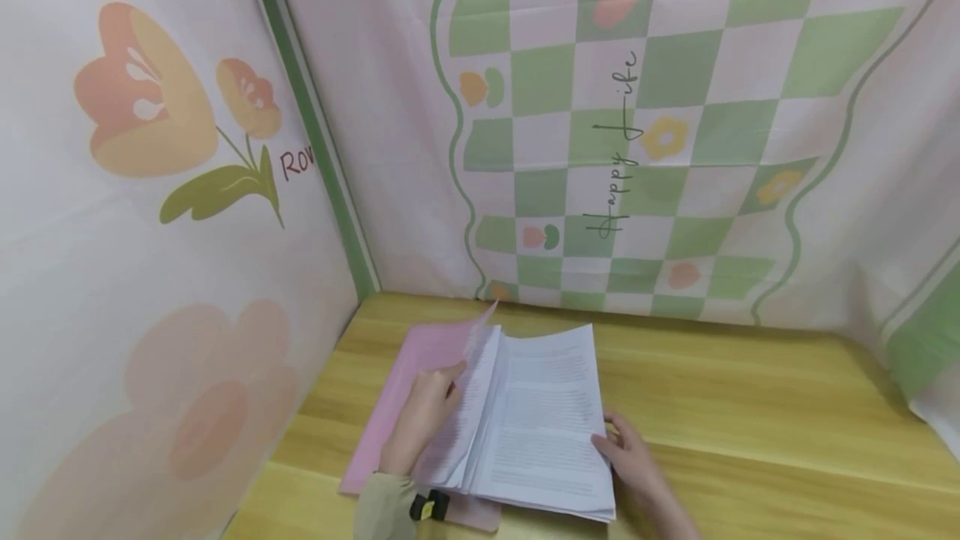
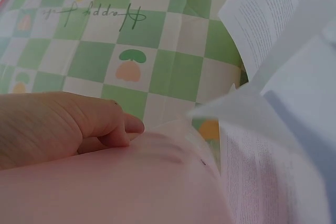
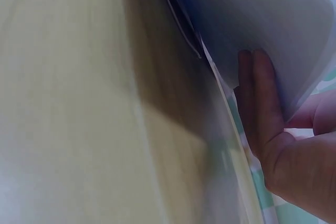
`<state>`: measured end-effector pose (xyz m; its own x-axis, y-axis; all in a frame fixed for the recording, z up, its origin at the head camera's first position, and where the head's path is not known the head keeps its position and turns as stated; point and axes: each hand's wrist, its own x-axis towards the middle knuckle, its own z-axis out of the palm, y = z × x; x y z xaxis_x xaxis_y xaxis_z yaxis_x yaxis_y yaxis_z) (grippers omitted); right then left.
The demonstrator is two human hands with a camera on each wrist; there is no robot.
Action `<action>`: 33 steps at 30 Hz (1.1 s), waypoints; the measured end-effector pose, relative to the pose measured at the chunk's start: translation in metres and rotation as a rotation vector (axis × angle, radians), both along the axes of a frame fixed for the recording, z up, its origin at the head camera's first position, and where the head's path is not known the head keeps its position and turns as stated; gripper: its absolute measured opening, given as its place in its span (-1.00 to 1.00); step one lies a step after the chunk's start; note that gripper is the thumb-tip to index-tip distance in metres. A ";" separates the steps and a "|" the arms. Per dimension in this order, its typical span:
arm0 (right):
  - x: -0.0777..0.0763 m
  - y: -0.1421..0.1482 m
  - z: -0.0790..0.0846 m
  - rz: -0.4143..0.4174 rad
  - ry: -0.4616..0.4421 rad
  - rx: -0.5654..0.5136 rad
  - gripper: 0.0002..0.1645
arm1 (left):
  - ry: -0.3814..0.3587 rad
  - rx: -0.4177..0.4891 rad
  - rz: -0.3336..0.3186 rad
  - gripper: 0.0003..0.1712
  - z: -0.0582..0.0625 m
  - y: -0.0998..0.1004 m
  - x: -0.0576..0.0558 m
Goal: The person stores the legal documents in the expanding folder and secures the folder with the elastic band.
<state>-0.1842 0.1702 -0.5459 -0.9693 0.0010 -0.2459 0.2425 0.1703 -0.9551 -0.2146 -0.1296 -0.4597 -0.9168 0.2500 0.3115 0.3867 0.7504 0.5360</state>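
A pink folder (image 1: 390, 398) lies open on the table, holding a thick stack of printed white pages (image 1: 551, 415). My left hand (image 1: 431, 394) is over the left side, in front of the pink cover. In the left wrist view, the fingers of the left hand (image 2: 79, 124) curl at the edge of a pink sheet (image 2: 115, 187), whose near side hides some fingertips. Along the right edge of the pages, my right hand (image 1: 626, 452) holds several sheets. In the right wrist view, two fingers of the right hand (image 3: 283, 145) lie against the lifted paper (image 3: 252, 19), the thumb on its other side.
The wooden table (image 1: 750, 407) extends to the right. A checkered curtain (image 1: 615, 148) with printed fruit and flowers hangs behind it, and a flowered white curtain (image 1: 172, 273) closes off the left. A small black device (image 1: 430, 507) sits at the left sleeve.
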 end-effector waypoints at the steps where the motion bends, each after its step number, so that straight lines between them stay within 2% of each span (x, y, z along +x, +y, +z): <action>1: 0.001 0.000 0.000 -0.001 0.000 0.000 -0.47 | -0.003 0.001 0.001 -0.55 0.000 0.000 0.000; 15: 0.011 -0.002 0.004 0.027 -0.002 -0.019 -0.46 | 0.060 -0.005 -0.014 -0.53 -0.002 0.000 -0.002; 23: 0.008 -0.005 0.003 0.028 0.013 -0.021 -0.46 | 0.054 -0.006 -0.008 -0.51 -0.003 0.000 -0.001; 33: 0.008 -0.004 0.009 -0.005 -0.013 -0.030 -0.43 | 0.054 -0.018 -0.014 -0.52 -0.004 0.000 -0.002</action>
<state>-0.1763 0.1662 -0.5368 -0.9661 -0.0019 -0.2583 0.2554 0.1405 -0.9566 -0.2163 -0.1293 -0.4633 -0.8953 0.2685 0.3554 0.4249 0.7543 0.5005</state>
